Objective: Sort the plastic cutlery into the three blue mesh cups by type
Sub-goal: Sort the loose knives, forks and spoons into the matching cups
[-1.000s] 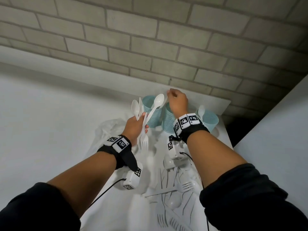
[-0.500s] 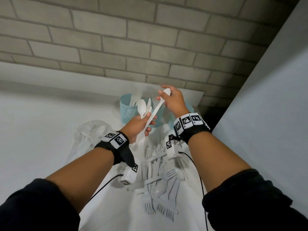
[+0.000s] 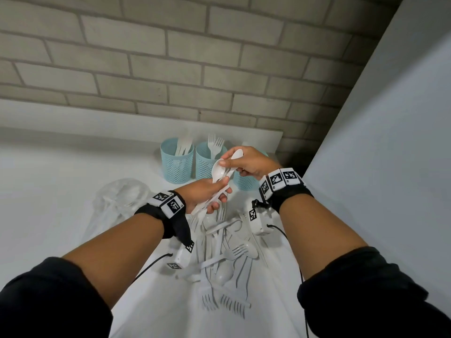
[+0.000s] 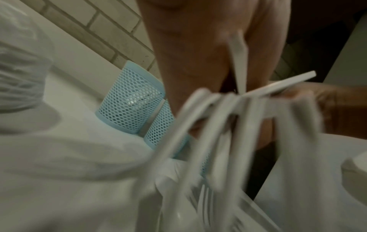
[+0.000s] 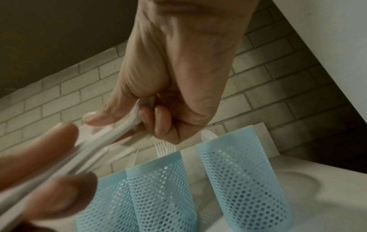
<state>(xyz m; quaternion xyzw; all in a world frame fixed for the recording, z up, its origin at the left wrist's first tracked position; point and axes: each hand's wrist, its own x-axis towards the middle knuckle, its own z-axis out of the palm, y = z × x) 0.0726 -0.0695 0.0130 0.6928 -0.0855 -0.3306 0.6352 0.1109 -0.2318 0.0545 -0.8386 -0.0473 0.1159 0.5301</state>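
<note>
Three blue mesh cups stand at the back of the table: the left cup (image 3: 177, 164) holds knives, the middle cup (image 3: 205, 167) holds forks, and the right cup (image 3: 242, 182) is partly hidden behind my right hand. My left hand (image 3: 218, 195) grips a bundle of white spoons (image 3: 217, 176) by the handles, just in front of the cups. My right hand (image 3: 228, 162) pinches the bowl end of one spoon in that bundle. In the right wrist view the right hand (image 5: 143, 116) pinches white plastic above the cups (image 5: 238, 172). The left wrist view is blurred; the cutlery (image 4: 218, 125) fans out.
A heap of loose white forks, spoons and knives (image 3: 224, 259) lies on the white table below my hands. A crumpled clear plastic bag (image 3: 119, 201) lies to the left. A brick wall is behind the cups, and a white panel (image 3: 390, 167) stands close on the right.
My right hand came back from above the cups to the left hand's bundle and took hold of a spoon. Both hands now sit lower, in front of the cups.
</note>
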